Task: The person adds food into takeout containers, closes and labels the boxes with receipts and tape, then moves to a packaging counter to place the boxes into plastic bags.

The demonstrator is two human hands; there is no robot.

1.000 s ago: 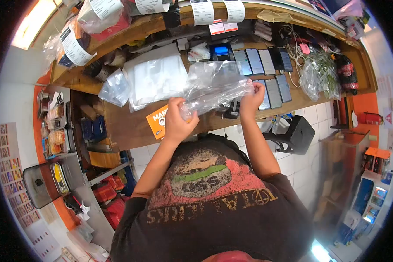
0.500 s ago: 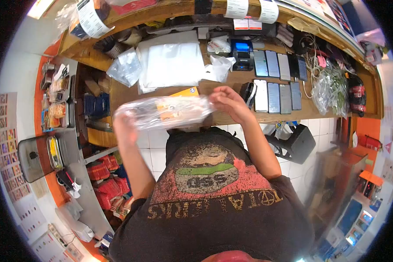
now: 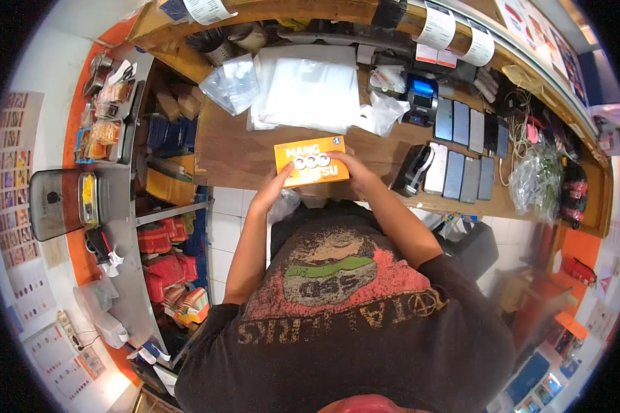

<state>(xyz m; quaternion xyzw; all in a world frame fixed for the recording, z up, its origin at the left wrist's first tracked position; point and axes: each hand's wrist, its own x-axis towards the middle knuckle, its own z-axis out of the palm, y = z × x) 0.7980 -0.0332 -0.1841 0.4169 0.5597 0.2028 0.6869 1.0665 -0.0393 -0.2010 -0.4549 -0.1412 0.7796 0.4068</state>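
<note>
Just over the near edge of the desk (image 3: 231, 157), I see an orange box (image 3: 313, 180) held up between both hands, its lettered face upward. The left hand (image 3: 274, 189) grasps its left end and the right hand (image 3: 355, 172) its right end, thumbs pressed on the printed face; I cannot see the fingers underneath. I judge it to be thin card: light, fairly stiff along the edges, easily dented mid-face and perhaps a little slick. I would take it by those two short ends, squeezing gently. A clear plastic bag (image 3: 286, 206) hangs just below the left hand, limp and probably slippery; whether it is gripped I cannot tell. Beyond the box lies a pile of translucent plastic sheets (image 3: 313, 93), with crumpled white plastic (image 3: 387, 113) beside it. Farther right are a dark tape dispenser (image 3: 410, 170), rows of phones (image 3: 454, 175) and a small printer (image 3: 420, 110).
</note>
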